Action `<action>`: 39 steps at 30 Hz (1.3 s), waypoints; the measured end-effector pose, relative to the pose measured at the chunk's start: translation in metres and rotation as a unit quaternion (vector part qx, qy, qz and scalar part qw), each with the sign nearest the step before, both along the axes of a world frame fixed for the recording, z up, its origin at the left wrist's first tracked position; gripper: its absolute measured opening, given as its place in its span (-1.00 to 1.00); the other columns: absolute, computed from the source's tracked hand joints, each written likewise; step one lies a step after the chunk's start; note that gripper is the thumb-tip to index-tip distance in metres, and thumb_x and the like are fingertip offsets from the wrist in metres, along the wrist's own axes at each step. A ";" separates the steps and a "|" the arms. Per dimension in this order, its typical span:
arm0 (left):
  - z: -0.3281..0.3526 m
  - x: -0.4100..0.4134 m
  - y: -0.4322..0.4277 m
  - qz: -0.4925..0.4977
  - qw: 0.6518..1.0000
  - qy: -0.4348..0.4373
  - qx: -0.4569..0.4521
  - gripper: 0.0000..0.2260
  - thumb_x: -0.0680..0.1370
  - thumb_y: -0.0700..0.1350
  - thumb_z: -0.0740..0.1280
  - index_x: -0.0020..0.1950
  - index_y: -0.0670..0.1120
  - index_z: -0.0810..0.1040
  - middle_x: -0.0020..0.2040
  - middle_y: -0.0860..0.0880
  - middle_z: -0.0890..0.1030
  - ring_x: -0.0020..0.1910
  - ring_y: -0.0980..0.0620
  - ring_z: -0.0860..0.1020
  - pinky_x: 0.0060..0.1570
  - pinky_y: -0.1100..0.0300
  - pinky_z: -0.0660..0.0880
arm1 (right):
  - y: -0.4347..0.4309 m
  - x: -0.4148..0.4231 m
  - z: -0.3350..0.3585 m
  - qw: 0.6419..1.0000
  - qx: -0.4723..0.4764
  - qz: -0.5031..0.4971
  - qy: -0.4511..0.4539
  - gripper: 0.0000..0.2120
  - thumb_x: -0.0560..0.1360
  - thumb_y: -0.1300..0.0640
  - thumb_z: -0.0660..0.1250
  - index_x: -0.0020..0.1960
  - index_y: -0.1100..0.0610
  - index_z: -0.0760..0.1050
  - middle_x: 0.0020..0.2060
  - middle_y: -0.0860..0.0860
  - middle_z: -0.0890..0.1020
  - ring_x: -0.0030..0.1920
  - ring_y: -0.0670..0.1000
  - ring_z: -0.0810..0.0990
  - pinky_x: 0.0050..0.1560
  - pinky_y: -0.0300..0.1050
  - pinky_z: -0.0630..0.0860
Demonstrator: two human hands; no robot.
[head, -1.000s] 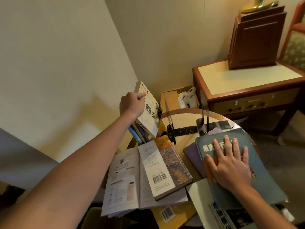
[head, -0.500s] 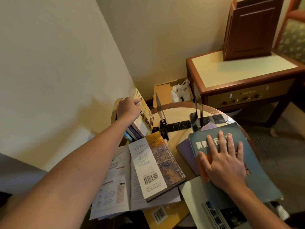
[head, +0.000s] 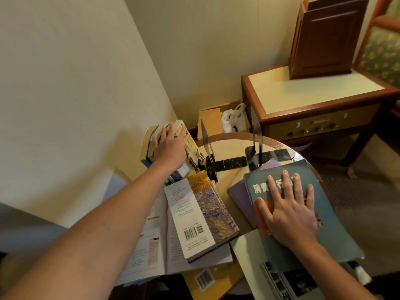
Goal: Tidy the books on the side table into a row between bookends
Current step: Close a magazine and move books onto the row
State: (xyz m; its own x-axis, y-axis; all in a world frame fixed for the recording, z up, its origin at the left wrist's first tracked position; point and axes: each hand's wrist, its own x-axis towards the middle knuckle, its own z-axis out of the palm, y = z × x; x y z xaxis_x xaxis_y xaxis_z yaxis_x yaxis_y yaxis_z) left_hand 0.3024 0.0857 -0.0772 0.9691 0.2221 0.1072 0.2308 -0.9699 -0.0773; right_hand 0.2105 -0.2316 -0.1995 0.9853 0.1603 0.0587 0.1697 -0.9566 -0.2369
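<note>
set the yellow paperback [head: 191,152] down against the leaning row [head: 149,144]; my left hand [head: 171,146] rests open on top, right hand [head: 287,211] flat on the teal book [head: 337,224]; nothing between the bookends [head: 256,135] yet

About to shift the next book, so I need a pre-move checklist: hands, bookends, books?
1. The left hand rests on the leaning books: ok.
2. Both the left bookend and right bookend upright: ok.
3. Are the leaning books between them: not ok, they stand left of the left bookend.
4. The right hand flat on the teal book, not gripping: ok.
5. Support under the teal book: cannot tell.
</note>
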 end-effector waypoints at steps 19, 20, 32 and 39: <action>0.001 -0.019 0.000 -0.063 0.997 -0.042 0.014 -0.35 0.64 0.11 0.25 0.66 -0.03 0.10 0.67 -0.10 0.04 0.64 -0.19 0.00 0.58 -0.25 -0.06 | 0.000 0.000 0.000 1.000 -0.005 0.002 0.010 -0.23 0.55 -0.45 -0.29 0.65 -0.11 -0.15 0.63 0.07 -0.21 0.60 0.13 -0.36 0.55 0.22 -0.35; 0.001 -0.021 -0.001 -0.067 0.997 -0.045 0.013 -0.35 0.64 0.10 0.25 0.66 -0.04 0.10 0.67 -0.11 0.05 0.64 -0.20 0.00 0.58 -0.25 -0.07 | 0.000 0.000 0.001 1.000 -0.004 0.003 0.010 -0.23 0.55 -0.45 -0.29 0.65 -0.11 -0.15 0.63 0.07 -0.21 0.60 0.12 -0.36 0.55 0.22 -0.35; -0.009 -0.074 -0.017 -0.131 0.986 -0.096 -0.024 -0.37 0.62 0.06 0.30 0.64 -0.05 0.16 0.65 -0.11 0.09 0.63 -0.21 0.01 0.57 -0.28 -0.13 | -0.001 0.000 0.003 1.000 -0.007 0.014 0.020 -0.23 0.54 -0.43 -0.30 0.65 -0.09 -0.17 0.64 0.08 -0.21 0.60 0.13 -0.35 0.56 0.22 -0.33; -0.028 -0.136 -0.023 -0.130 0.983 -0.103 -0.083 -0.40 0.61 0.06 0.31 0.61 -0.04 0.24 0.65 -0.08 0.12 0.64 -0.18 0.01 0.58 -0.28 -0.12 | 0.002 -0.032 -0.003 0.999 0.003 0.041 0.022 -0.27 0.56 -0.36 -0.34 0.65 -0.07 -0.17 0.63 0.07 -0.24 0.59 0.11 -0.37 0.56 0.26 -0.29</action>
